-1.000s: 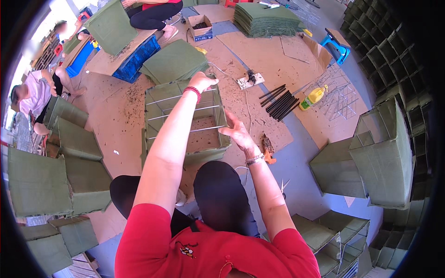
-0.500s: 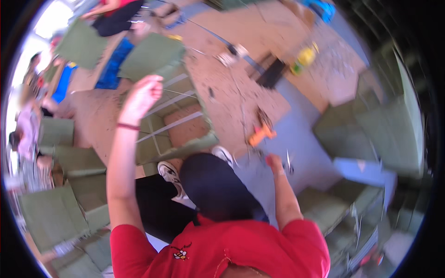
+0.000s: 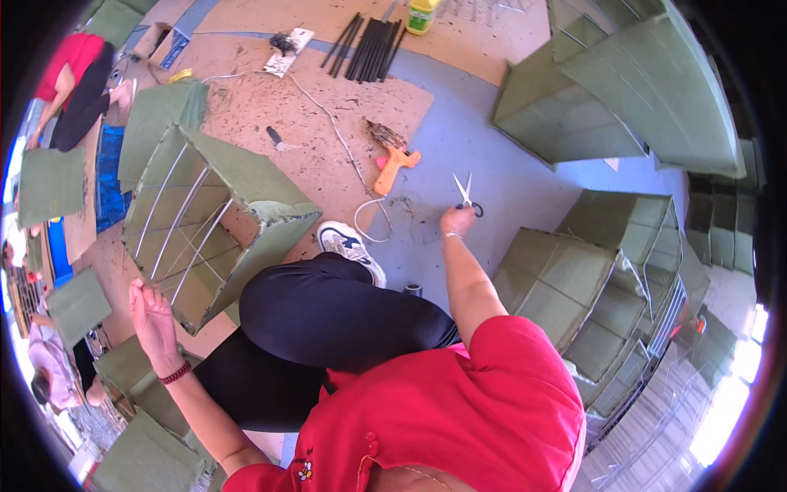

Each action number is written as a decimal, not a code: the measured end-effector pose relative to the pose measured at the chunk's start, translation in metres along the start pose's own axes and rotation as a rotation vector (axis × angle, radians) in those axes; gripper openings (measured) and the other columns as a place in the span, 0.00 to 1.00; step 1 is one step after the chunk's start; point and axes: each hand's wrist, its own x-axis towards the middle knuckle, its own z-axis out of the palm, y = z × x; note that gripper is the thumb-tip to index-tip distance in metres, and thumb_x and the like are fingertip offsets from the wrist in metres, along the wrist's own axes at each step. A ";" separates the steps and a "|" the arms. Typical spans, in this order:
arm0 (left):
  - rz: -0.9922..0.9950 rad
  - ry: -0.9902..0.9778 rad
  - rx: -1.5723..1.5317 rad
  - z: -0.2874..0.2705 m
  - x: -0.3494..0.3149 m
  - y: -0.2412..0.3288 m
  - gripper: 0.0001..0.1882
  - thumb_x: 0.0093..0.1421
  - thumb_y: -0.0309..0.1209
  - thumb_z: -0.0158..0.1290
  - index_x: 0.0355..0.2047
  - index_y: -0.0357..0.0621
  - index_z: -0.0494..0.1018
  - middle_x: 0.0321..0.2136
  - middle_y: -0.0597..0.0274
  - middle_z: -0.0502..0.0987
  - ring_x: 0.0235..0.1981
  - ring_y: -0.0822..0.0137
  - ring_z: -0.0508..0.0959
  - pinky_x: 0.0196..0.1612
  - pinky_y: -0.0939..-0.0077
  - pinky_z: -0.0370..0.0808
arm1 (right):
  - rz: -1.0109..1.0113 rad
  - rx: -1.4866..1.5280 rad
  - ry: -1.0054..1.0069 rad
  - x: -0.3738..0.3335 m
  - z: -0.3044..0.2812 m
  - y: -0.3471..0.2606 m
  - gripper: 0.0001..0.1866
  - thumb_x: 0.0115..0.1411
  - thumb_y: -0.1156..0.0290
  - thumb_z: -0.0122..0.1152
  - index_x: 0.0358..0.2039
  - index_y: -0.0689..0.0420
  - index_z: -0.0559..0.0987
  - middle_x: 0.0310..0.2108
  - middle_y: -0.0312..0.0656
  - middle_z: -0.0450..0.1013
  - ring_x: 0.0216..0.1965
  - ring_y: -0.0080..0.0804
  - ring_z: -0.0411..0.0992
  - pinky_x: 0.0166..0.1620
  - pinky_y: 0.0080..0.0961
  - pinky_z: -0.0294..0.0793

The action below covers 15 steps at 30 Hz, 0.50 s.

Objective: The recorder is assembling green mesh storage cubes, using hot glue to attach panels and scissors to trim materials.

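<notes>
My right hand is down by the floor, its fingers closed at the dark handles of a pair of scissors. The scissor blades stand apart and point away from me. My left hand is raised at the left, fingers curled in a pinch; anything in them is too small to make out. Beside it a green fabric-covered box frame stands tilted by my legs. Its open side shows pale metal rods. An orange glue gun with a dirty tip lies on the floor beyond my shoe.
A white cable runs across stained cardboard. Black glue sticks and a yellow bottle are farther off. Green boxes are stacked at the right. Another person sits at the far left. A dark spool is near my knee.
My right hand has reached the scissors, which lay just apart from it before. My left hand has moved down and left, and the view has turned. The green box now stands more tilted.
</notes>
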 end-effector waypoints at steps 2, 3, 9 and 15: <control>0.055 0.085 -0.047 -0.010 -0.013 -0.001 0.13 0.63 0.29 0.46 0.46 0.36 0.65 0.22 0.70 0.61 0.23 0.78 0.61 0.26 0.86 0.62 | 0.003 -0.047 -0.155 0.018 -0.009 0.010 0.16 0.51 0.72 0.54 0.40 0.62 0.68 0.39 0.53 0.69 0.43 0.51 0.68 0.45 0.40 0.69; 0.054 0.053 -0.057 -0.011 -0.008 -0.007 0.14 0.62 0.29 0.47 0.46 0.35 0.65 0.22 0.70 0.61 0.23 0.78 0.61 0.27 0.86 0.62 | -0.131 -0.129 -0.143 0.029 -0.018 0.025 0.15 0.51 0.71 0.54 0.40 0.62 0.68 0.39 0.54 0.69 0.41 0.52 0.69 0.44 0.41 0.70; 0.089 0.100 -0.097 0.018 0.011 -0.005 0.09 0.64 0.31 0.45 0.40 0.39 0.69 0.18 0.70 0.64 0.20 0.77 0.62 0.23 0.86 0.61 | -0.171 -0.309 -0.328 0.064 -0.060 0.035 0.24 0.48 0.64 0.66 0.43 0.52 0.66 0.43 0.47 0.69 0.46 0.44 0.69 0.44 0.38 0.71; 0.191 0.037 -0.205 0.008 0.001 0.016 0.09 0.66 0.32 0.41 0.41 0.42 0.67 0.20 0.70 0.62 0.21 0.78 0.62 0.25 0.85 0.63 | -0.478 -0.503 -0.339 0.076 -0.053 0.035 0.30 0.43 0.62 0.71 0.42 0.57 0.65 0.42 0.50 0.69 0.46 0.44 0.68 0.46 0.39 0.70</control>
